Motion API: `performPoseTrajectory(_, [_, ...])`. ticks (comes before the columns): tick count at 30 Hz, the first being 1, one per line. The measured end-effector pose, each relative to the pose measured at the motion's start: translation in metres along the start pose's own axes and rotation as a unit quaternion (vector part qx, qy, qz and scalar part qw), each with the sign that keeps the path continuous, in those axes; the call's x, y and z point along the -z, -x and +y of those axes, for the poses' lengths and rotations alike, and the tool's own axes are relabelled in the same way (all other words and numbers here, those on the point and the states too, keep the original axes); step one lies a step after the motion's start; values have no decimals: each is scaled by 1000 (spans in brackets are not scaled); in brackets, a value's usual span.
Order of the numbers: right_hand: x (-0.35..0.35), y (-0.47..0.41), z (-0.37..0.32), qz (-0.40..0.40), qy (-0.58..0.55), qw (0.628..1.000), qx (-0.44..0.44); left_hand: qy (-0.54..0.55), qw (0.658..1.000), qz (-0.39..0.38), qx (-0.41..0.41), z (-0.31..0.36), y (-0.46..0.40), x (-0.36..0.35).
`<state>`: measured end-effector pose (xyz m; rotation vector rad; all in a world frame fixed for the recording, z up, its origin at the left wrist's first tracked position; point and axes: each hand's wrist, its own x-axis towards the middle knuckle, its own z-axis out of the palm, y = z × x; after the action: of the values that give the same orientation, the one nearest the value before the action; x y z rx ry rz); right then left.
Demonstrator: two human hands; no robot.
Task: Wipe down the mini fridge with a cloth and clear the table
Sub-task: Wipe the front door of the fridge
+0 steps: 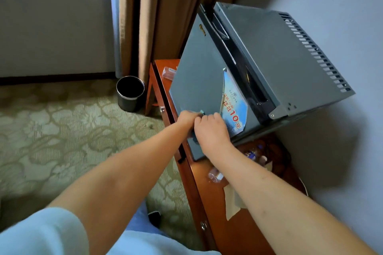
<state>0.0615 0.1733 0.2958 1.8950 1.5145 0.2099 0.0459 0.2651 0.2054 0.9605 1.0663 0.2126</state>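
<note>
The grey mini fridge (269, 47) stands on a wooden table (244, 230) against the wall. Its door (199, 72) faces left, carries a blue sticker (234, 107), and a dark gap shows along its edge. Both hands meet low on the door front. My left hand (186, 118) and my right hand (211, 130) are curled round a dark teal cloth (202, 112) bunched between them, of which only small bits show. The cloth lies against the door.
Clear plastic bottles lie on the table: one behind the fridge door (169, 72), one in front (215, 175) and another by the fridge base (252, 154). A crumpled tissue (232, 203) lies nearer me. A black bin (130, 93) stands on the carpet by the curtain (161, 16).
</note>
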Motion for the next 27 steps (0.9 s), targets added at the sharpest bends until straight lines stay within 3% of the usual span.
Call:
performPoseTrajectory(3, [36,-22,25,63,1,998,-29,-19,997,31,-73,62,8,9])
performPoseTrajectory(6, [73,-40,49,102,-12,993,-57,51,992,-4,-119,122,17,19])
performPoseTrajectory(9, [83,-53,60,120,-23,990,-74,37,987,33,-153,139,25,23])
performPoseTrajectory(13, [39,-56,33,78,-41,995,-48,57,995,20,-83,83,-9,23])
performPoseTrajectory(20, [-69,-6,-38,-83,-61,993,58,92,991,-14,100,-102,-44,-9])
performPoseTrajectory(23, [-70,-8,-37,-80,-47,993,73,91,990,-9,105,-104,-47,-11])
performPoseTrajectory(27, [-45,-39,-26,-29,-33,998,50,83,996,2,40,-48,-62,5])
